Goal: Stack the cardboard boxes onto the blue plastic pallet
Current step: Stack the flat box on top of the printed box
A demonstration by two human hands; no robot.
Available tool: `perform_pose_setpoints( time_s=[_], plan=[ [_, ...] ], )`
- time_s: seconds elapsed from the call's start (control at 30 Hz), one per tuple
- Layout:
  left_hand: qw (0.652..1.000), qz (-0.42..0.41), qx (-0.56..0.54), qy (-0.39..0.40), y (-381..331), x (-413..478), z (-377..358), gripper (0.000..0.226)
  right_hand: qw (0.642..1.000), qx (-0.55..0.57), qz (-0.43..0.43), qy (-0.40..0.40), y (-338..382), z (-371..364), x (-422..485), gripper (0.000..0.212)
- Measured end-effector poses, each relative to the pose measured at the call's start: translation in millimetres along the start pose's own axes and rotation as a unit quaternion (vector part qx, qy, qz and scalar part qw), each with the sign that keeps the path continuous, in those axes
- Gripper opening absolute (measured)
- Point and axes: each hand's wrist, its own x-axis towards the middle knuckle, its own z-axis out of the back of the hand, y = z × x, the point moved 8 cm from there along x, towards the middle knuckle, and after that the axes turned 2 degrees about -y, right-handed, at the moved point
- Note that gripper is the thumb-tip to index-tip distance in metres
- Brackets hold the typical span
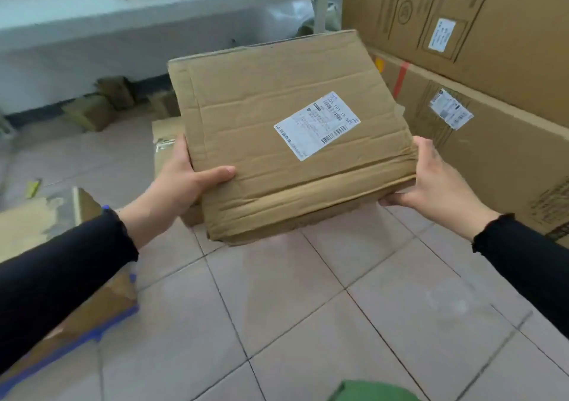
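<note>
A flat, creased cardboard box (277,117) with a white shipping label is held in the air above the tiled floor. My left hand (181,182) grips its near left corner, thumb on top. My right hand (431,182) grips its near right corner from the side and below. The blue plastic pallet (92,330) shows at the lower left, partly hidden by my left sleeve. A cardboard box (37,225) lies on it. Another box (166,136) rests on the floor behind the held one, mostly covered by it.
Large stacked cartons (492,62) form a wall on the right. A white metal shelf (154,3) runs across the back, with small boxes (92,111) on the floor under it. A green object (369,393) shows at the bottom edge. The floor is pinkish tile (308,308).
</note>
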Motion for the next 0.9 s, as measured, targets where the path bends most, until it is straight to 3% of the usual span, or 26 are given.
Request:
perform_pose_setpoints(
  time_s=[0.23, 0.5, 0.7, 0.9],
  plan=[
    [0.989, 0.025, 0.029, -0.146, 10, -17, 205, 0.098, 0.988, 0.067, 0.134, 0.034, 193, -74, 59, 0.106],
    [0.94, 0.161, 0.042, -0.297, 70, -121, 411, 0.057, 0.949, 0.147, 0.244, 0.136, 402, -197, 16, 0.097],
    [0.913, 0.218, 0.06, -0.34, 130, -174, 508, 0.069, 0.932, 0.151, 0.287, 0.159, 488, -265, -28, 0.087],
    [0.904, 0.25, 0.06, -0.341, 178, -184, 538, 0.069, 0.932, 0.118, 0.294, 0.176, 518, -303, -48, 0.087]
  ],
)
